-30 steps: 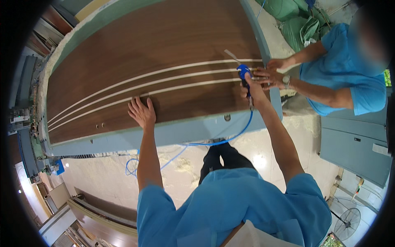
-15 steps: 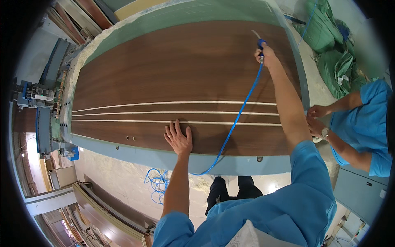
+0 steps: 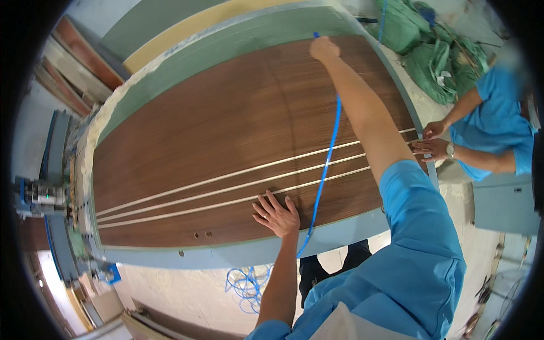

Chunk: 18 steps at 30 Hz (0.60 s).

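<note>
Your right hand (image 3: 324,49) is clenching the thin blue hose (image 3: 327,148) at the long brown wooden panel's (image 3: 215,130) far edge. Your left hand (image 3: 277,214) is lying released, flat beside three pale inlaid strips (image 3: 226,187) already running along it.

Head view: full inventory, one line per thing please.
wood panel: 1, brown, flat on the table, fills mid-frame
inlay strips: 3, pale, run lengthwise along the panel's near half
table: 1, grey-blue edge showing around the panel
hose: 1, blue, from the right hand back over the near edge to a coil on the floor
sacks: several, green, on the floor upper right
co-worker: 1, blue shirt, right side, both hands at the panel's end
machine: 1, grey and blue, far left
left hand: flat on the panel, near edge
right hand: closed at the hose end, far edge; what it grips is unclear
</note>
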Motion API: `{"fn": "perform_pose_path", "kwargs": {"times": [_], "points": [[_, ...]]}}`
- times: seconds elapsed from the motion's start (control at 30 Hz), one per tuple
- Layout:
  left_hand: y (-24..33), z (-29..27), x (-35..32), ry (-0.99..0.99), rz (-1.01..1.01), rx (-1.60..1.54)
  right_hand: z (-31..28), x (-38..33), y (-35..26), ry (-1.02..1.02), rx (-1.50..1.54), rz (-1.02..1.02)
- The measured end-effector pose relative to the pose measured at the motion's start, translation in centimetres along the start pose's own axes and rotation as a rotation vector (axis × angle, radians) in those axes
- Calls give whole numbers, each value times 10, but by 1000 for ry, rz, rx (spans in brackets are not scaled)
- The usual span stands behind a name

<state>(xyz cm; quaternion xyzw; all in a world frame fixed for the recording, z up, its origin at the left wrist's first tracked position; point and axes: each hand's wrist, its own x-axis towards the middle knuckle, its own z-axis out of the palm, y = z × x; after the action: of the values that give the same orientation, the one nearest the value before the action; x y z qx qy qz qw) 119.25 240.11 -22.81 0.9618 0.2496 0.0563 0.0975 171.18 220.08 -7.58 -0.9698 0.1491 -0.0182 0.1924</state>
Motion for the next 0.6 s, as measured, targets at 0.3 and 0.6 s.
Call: {"fn": "perform_pose_path", "kwargs": {"times": [0.3, 0.6], "points": [[-7, -22, 5, 53, 54, -146, -111, -25, 190, 302, -160, 250], [-28, -14, -8, -46, -1, -306, -29, -278, 61, -1099, 569, 73]]}}
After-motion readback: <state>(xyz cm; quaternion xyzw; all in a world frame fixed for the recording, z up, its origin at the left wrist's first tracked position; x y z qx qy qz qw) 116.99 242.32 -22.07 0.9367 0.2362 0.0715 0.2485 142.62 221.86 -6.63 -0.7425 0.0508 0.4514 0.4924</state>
